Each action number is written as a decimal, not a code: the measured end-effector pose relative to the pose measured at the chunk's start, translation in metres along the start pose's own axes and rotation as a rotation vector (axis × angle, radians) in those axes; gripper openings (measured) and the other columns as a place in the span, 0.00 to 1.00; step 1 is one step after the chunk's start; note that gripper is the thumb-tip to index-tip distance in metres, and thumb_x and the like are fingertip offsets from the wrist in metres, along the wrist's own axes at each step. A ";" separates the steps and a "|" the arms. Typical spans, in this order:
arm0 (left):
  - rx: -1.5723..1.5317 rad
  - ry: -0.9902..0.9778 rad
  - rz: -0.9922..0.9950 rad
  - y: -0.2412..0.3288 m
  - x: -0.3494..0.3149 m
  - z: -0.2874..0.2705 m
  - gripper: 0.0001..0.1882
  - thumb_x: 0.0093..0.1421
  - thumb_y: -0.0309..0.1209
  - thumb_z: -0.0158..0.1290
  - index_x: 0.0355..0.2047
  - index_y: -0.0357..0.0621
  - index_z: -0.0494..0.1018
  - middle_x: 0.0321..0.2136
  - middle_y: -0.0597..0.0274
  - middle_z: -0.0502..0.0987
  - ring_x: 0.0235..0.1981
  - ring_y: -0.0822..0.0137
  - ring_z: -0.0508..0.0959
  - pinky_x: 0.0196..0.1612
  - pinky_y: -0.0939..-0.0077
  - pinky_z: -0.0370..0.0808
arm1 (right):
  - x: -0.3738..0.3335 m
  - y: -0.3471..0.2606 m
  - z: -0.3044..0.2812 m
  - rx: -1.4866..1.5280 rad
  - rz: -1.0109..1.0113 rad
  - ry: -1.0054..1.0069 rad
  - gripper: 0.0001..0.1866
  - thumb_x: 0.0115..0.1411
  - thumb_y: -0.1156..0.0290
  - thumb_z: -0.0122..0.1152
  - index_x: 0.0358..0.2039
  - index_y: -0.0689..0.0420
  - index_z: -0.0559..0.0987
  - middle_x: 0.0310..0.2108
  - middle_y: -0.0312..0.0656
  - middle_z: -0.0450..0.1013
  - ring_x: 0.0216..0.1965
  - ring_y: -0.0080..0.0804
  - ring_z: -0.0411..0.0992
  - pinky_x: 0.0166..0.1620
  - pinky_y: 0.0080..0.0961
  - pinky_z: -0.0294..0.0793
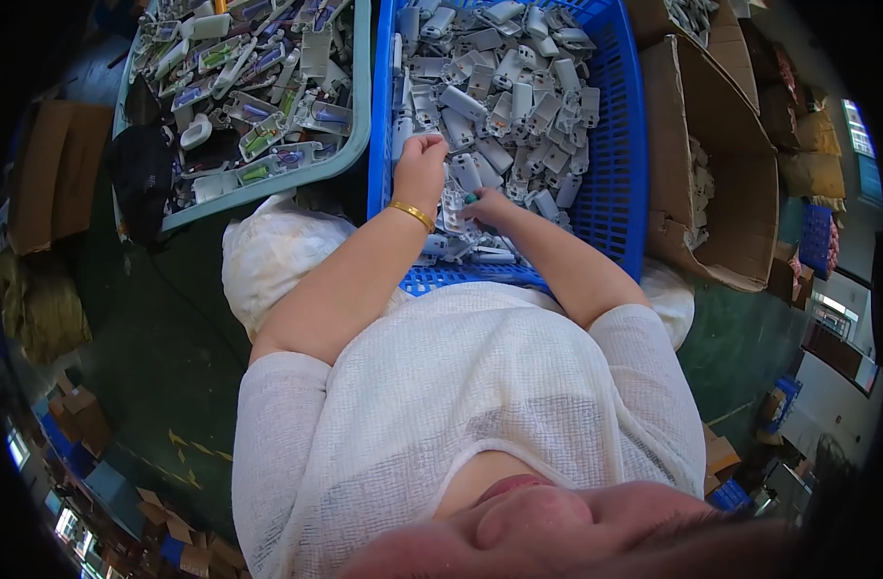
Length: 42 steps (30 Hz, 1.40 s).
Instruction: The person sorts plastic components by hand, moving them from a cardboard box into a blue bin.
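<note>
No legible text or numbers.

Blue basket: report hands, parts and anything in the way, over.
Left hand curled over blue basket, grip unclear. Right hand at white parts, small teal item beside it. Parts heaped loosely; nothing visibly blocking hands.

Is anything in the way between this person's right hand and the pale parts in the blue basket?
Nothing visible. The right hand is already down inside the basket, right among the parts. The basket's wall is no barrier, since the forearm reaches in over it.
</note>
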State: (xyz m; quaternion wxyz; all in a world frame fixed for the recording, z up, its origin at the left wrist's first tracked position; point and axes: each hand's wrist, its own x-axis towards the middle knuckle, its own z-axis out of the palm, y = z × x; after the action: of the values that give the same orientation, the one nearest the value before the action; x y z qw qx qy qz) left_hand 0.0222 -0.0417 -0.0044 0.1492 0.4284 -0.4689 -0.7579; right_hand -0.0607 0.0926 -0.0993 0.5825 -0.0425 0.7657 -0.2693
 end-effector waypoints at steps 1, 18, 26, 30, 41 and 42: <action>0.071 0.005 0.012 -0.003 -0.002 0.004 0.15 0.53 0.32 0.50 0.40 0.37 0.66 0.36 0.60 0.71 0.35 0.67 0.72 0.37 0.78 0.69 | -0.013 -0.006 -0.008 0.245 0.028 -0.048 0.16 0.45 0.74 0.62 0.35 0.56 0.71 0.23 0.36 0.69 0.18 0.19 0.65 0.19 0.20 0.67; 0.829 -0.484 0.318 -0.018 -0.016 0.000 0.29 0.47 0.37 0.56 0.49 0.41 0.63 0.42 0.54 0.71 0.41 0.60 0.73 0.42 0.70 0.71 | -0.097 -0.017 -0.018 0.530 -0.366 0.112 0.28 0.49 0.76 0.58 0.53 0.56 0.63 0.25 0.34 0.68 0.21 0.19 0.65 0.24 0.17 0.66; 0.999 -0.278 1.022 -0.015 -0.017 0.003 0.23 0.48 0.31 0.51 0.47 0.43 0.64 0.40 0.52 0.71 0.40 0.56 0.73 0.39 0.64 0.71 | -0.097 0.001 -0.019 0.110 -0.531 0.429 0.29 0.52 0.71 0.57 0.54 0.58 0.61 0.34 0.41 0.69 0.27 0.25 0.68 0.29 0.21 0.68; 0.234 -0.441 0.126 -0.010 -0.006 0.003 0.19 0.51 0.27 0.45 0.46 0.39 0.64 0.37 0.55 0.73 0.35 0.65 0.75 0.34 0.73 0.72 | -0.124 -0.007 -0.015 -0.306 -0.925 0.682 0.24 0.55 0.72 0.54 0.54 0.54 0.63 0.37 0.42 0.68 0.31 0.30 0.68 0.33 0.22 0.67; 0.307 -0.453 0.083 -0.008 -0.016 0.009 0.16 0.52 0.21 0.40 0.43 0.40 0.65 0.35 0.58 0.73 0.29 0.70 0.76 0.28 0.76 0.75 | -0.147 -0.023 -0.008 -0.508 -0.760 0.545 0.20 0.55 0.66 0.51 0.50 0.43 0.68 0.33 0.44 0.66 0.32 0.45 0.70 0.34 0.35 0.69; 0.249 -0.458 0.074 -0.016 -0.010 0.007 0.15 0.53 0.21 0.40 0.43 0.39 0.65 0.35 0.58 0.73 0.29 0.70 0.76 0.27 0.77 0.76 | -0.146 -0.024 -0.008 -0.529 -0.761 0.550 0.20 0.55 0.66 0.51 0.50 0.43 0.68 0.32 0.44 0.66 0.32 0.45 0.70 0.34 0.35 0.69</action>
State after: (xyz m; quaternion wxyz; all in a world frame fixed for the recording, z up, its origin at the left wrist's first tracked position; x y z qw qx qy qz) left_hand 0.0260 -0.0230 -0.0114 0.0130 0.2432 -0.5954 -0.7656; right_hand -0.0273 0.1307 0.0402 0.1911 -0.3902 0.8622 -0.2605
